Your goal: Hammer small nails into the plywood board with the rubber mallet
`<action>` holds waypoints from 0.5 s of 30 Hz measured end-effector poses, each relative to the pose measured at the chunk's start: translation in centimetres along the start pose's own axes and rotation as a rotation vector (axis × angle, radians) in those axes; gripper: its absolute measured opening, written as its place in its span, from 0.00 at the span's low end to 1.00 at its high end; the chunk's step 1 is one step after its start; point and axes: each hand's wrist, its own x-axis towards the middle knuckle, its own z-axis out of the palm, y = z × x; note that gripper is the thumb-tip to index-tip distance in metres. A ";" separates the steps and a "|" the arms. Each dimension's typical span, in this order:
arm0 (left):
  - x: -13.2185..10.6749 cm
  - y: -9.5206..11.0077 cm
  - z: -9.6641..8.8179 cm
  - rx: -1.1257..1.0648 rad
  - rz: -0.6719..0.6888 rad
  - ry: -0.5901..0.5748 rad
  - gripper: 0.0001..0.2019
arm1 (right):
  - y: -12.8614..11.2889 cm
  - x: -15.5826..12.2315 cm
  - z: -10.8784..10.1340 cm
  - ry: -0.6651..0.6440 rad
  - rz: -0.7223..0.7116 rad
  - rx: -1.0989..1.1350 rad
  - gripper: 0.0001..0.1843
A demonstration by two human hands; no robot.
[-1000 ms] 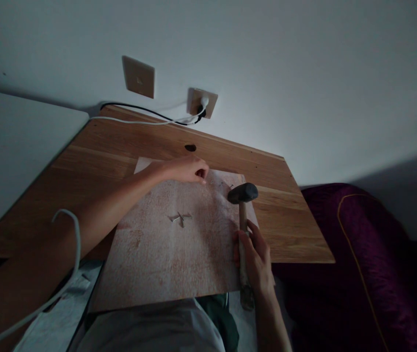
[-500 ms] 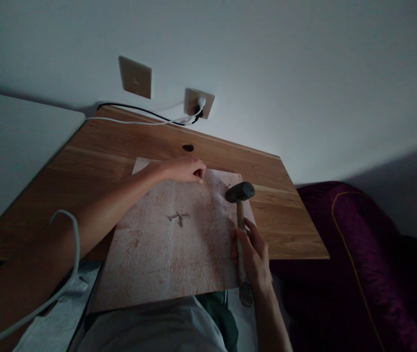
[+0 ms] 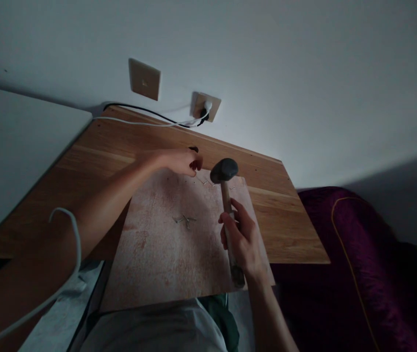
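Wooden tabletop (image 3: 296,230) below a pale wall (image 3: 304,88). Clamping the right hand (image 3: 243,239) around the handle of a hammer (image 3: 226,195), dark head just beyond the hand, over the right side of a board (image 3: 150,259). Leaving loose nails (image 3: 185,220) to the hammer's left. Holding the left hand (image 3: 181,161) at the board's far edge, fingers curled; cannot tell whether on anything. Showing further nails (image 3: 204,182) just right of it.
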 end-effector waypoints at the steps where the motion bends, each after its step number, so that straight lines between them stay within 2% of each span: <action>1: -0.3 0.0 -0.5 0.020 -0.023 -0.015 0.15 | 0.0 0.2 0.4 -0.043 0.014 -0.008 0.31; 4: -1.1 0.5 -1.8 0.076 -0.092 -0.057 0.11 | 0.2 0.2 1.1 -0.077 0.052 -0.008 0.32; 8: -1.5 2.6 -2.1 0.046 -0.058 -0.142 0.06 | 0.5 -1.2 0.3 0.017 0.062 0.018 0.35; 12: -1.2 5.7 -0.9 -0.039 0.074 -0.302 0.07 | 1.4 -2.4 -0.9 0.077 0.133 -0.010 0.38; 15: -1.0 7.7 0.7 -0.016 0.127 -0.368 0.08 | 2.5 -2.7 -1.3 0.114 0.176 -0.012 0.42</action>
